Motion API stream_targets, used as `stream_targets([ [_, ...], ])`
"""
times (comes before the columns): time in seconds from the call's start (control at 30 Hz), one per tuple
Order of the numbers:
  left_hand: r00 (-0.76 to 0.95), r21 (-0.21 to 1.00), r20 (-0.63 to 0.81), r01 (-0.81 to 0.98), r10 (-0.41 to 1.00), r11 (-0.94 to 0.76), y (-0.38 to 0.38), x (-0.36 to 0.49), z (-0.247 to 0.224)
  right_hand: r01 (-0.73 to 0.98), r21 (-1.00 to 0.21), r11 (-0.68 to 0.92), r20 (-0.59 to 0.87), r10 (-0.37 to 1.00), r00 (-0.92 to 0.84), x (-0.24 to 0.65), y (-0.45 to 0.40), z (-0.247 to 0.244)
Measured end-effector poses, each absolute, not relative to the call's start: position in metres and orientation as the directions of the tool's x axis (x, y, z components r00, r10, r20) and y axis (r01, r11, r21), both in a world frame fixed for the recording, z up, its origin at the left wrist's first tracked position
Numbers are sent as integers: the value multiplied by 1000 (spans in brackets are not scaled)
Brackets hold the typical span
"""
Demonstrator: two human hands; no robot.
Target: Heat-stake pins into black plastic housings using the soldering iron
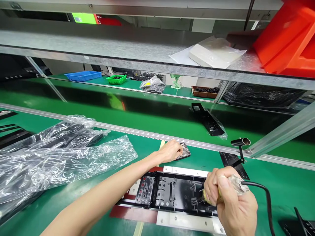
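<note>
My left hand [171,150] reaches over the bench into a small black tray [185,151] of tiny metal screws. Its fingers are pinched together at the screws, and what lies between them is hidden. In my right hand [231,198] is a corded electric screwdriver [237,184], its body partly wrapped in clear covering and its black cable running off to the right. The tool is over the right end of a long black plastic housing [182,193]; its tip is hidden by my hand. The housing lies in a fixture with white blocks [183,219] and dark red plates [134,213].
Clear plastic bags with black parts [69,160] cover the left of the bench. A metal tube holder [240,142] stands at the right, near a slanted post [285,131]. A bagged black part [208,119] lies beyond the rail. Overhead runs a metal shelf [110,42] with a red bin [287,39].
</note>
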State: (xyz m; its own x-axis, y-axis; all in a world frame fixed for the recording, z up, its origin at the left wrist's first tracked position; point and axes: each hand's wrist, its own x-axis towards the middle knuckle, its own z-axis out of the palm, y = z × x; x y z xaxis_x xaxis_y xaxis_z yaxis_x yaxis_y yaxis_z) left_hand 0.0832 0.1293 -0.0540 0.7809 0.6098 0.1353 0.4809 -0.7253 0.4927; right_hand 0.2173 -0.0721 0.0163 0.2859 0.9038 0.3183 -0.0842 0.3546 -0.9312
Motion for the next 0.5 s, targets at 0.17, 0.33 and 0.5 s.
stream_targets([
  [0.17, 787, 518, 138, 460, 602, -721, 129, 88, -59, -106, -934, 341, 300, 911, 284, 219, -73, 15],
  [0.33, 728, 618, 153, 457, 668, -640, 129, 83, -58, -113, -932, 344, 303, 911, 279, 218, -72, 18],
  [0.5, 614, 766, 102, 454, 783, -456, 134, 68, -51, -112, -930, 349, 307, 909, 283, 217, -71, 20],
])
